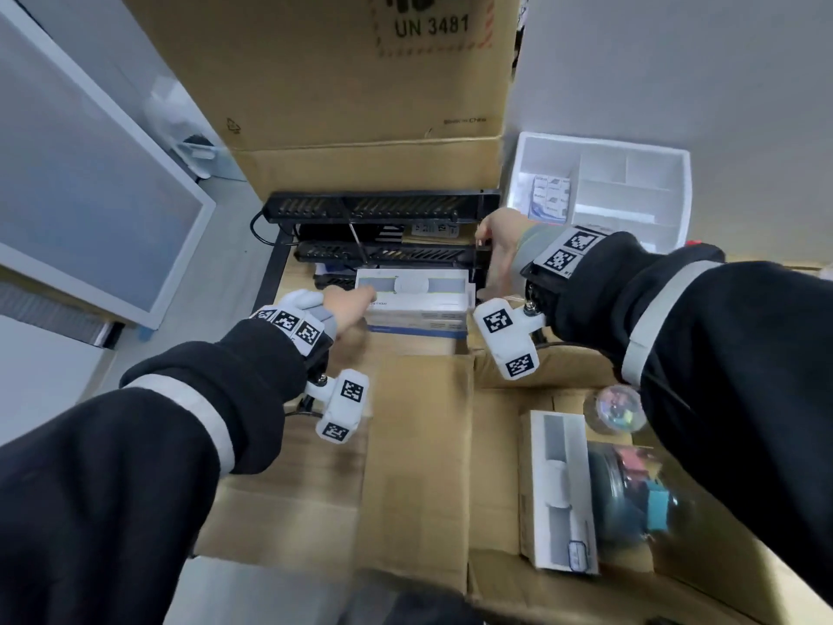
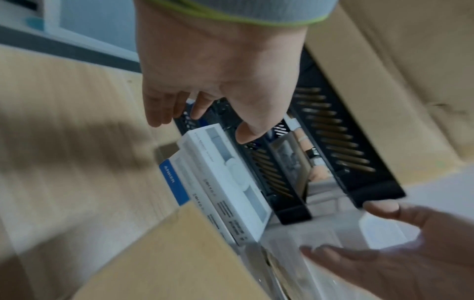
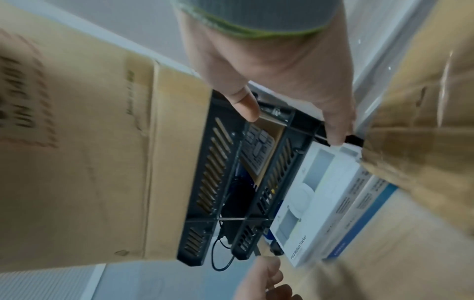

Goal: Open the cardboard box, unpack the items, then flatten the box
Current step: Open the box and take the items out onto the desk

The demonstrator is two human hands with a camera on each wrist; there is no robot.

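Observation:
A stack of white product boxes (image 1: 414,300) (image 2: 231,174) (image 3: 315,192) lies on a blue-edged box (image 2: 172,180) on the wooden table, just beyond the open cardboard box (image 1: 419,444). My left hand (image 1: 351,300) (image 2: 200,125) is at the stack's left end, fingers relaxed, the thumb over the top box. At the stack's right end my right hand (image 1: 489,263) (image 3: 292,125) is spread, one straight finger touching the top box's corner. Inside the cardboard box lie another white box (image 1: 559,489), a dark jar (image 1: 626,493) and a shiny ball (image 1: 615,408).
A black slotted rack (image 1: 383,209) stands right behind the stack. A tall cardboard carton (image 1: 338,83) marked UN 3481 rises behind it. A white divided tray (image 1: 676,182) sits at the back right. A white-framed panel (image 1: 90,196) leans at the left.

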